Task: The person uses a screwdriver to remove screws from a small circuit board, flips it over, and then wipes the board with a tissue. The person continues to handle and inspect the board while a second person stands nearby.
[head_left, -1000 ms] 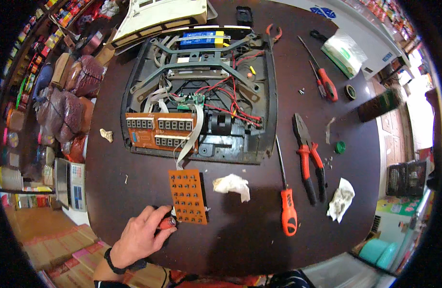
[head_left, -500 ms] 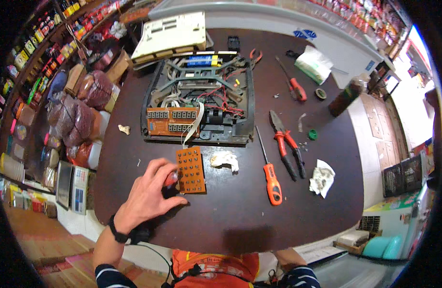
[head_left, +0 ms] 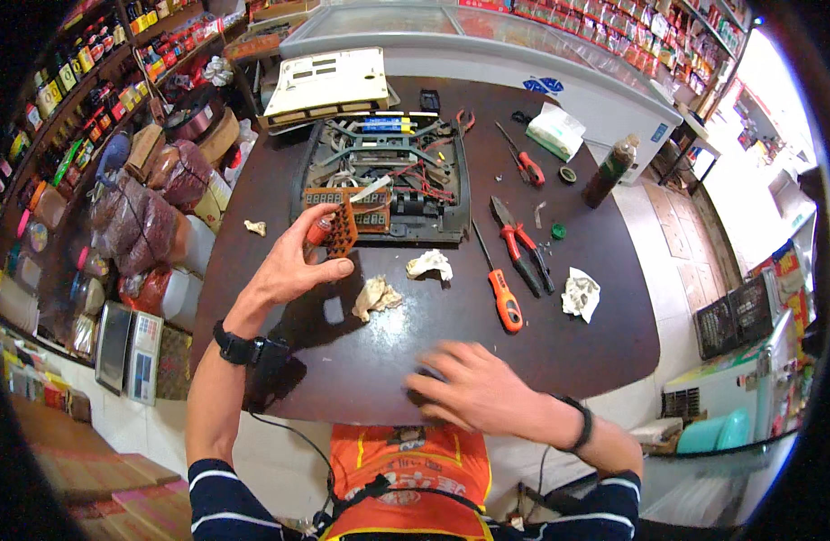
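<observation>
My left hand [head_left: 293,266] grips an orange button circuit board [head_left: 341,234], raised and tilted above the table. Something small and red [head_left: 319,231] also shows between its fingers; its kind is unclear. Behind the board stands an opened black device housing [head_left: 433,230], with wires and an orange display board [head_left: 371,219] at its front. A white flat cable [head_left: 371,187] shows above the button board. Over the table's near edge is my right hand [head_left: 469,383], fingers bent and smeared by motion, with something dark under them. A crumpled beige tissue [head_left: 376,299] lies between the hands.
An orange-handled screwdriver [head_left: 505,302], red-handled pliers [head_left: 523,248] and a red screwdriver [head_left: 526,167] lie to the right. Nearby are tissues [head_left: 581,295], a green cap [head_left: 558,232] and an upright dark bottle [head_left: 610,171]. A cream cover [head_left: 329,86] rests at the back left.
My left hand has lifted the button board off the table, moving it away from me and exposing a tissue. My right hand has come up over the table's near edge. The view has shifted.
</observation>
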